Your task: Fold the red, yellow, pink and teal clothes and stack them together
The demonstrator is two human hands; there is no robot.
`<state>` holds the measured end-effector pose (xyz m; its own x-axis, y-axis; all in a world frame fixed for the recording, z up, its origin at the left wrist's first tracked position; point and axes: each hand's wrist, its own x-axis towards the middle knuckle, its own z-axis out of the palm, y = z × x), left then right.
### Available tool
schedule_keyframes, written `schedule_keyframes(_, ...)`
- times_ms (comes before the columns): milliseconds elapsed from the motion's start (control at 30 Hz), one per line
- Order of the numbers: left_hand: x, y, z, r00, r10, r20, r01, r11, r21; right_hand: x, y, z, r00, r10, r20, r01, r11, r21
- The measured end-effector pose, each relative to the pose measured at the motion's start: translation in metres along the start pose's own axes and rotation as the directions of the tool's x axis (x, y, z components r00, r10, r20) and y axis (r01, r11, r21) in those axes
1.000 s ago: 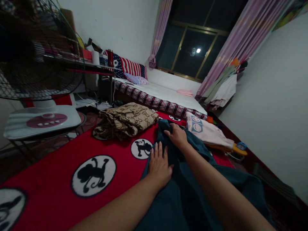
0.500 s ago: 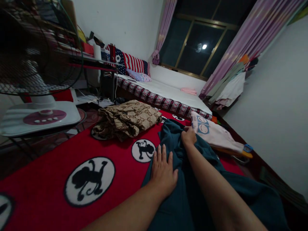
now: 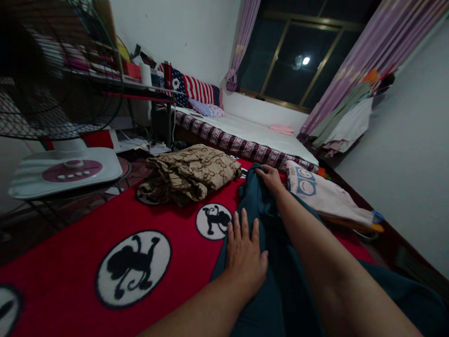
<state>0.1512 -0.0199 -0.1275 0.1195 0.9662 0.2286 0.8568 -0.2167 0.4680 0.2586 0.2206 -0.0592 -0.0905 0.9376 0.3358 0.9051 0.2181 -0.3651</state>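
Observation:
A dark teal garment (image 3: 259, 304) lies spread over the red blanket (image 3: 70, 262), its exact kind hidden by folds and my arms. My left hand (image 3: 245, 257) rests flat on its left side, fingers stretched out. Farther off, my right hand (image 3: 270, 178) is closed on the far end of the cloth and lifts it slightly into a ridge. Beyond my left hand sits a folded brown patterned cloth (image 3: 196, 173). To the right of my right hand lies a pale pink folded garment (image 3: 326, 196) with blue smiley squares.
On the left a fan (image 3: 70, 173) stands on a small stool, near a cluttered desk (image 3: 140, 89). Behind the blanket is a bed (image 3: 245, 128) with a white sheet, below a window. Clothes (image 3: 347, 121) hang by the right wall.
My right hand has moved a little farther away, pulling the garment's end into a smoother, raised fold. My left hand still lies flat on the cloth. The view has shifted slightly.

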Motion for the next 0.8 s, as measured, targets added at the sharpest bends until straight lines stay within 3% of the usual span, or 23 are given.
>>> schedule_keyframes(100,0.000,0.001,0.001,1.000,-0.024,-0.006,0.024,1.000,0.003,-0.002,0.005,0.018,0.999,-0.031,-0.022,0.032,0.999,0.036)
schedule_keyframes(300,0.001,0.001,-0.002,0.998,-0.033,0.054,0.033,0.999,0.015,-0.015,0.004,0.049,0.997,0.075,0.005,-0.075,0.994,-0.079)
schedule_keyframes(467,0.002,0.001,-0.006,0.996,-0.053,0.071,0.051,0.998,0.035,-0.018,-0.012,0.022,0.996,0.083,0.010,-0.079,0.974,-0.211)
schedule_keyframes(600,0.002,0.001,-0.006,0.998,-0.039,0.051,0.038,0.999,0.031,-0.043,-0.025,-0.007,0.983,-0.177,-0.054,0.160,0.959,-0.236)
schedule_keyframes(700,0.002,0.001,-0.004,0.998,-0.046,0.032,0.046,0.999,0.020,-0.071,-0.023,-0.008,0.951,-0.299,0.076,0.309,0.918,-0.250)
schedule_keyframes(800,0.002,0.000,-0.003,0.999,-0.042,0.014,0.042,0.998,0.037,-0.090,-0.013,0.008,0.948,-0.200,0.249,0.270,0.918,-0.290)
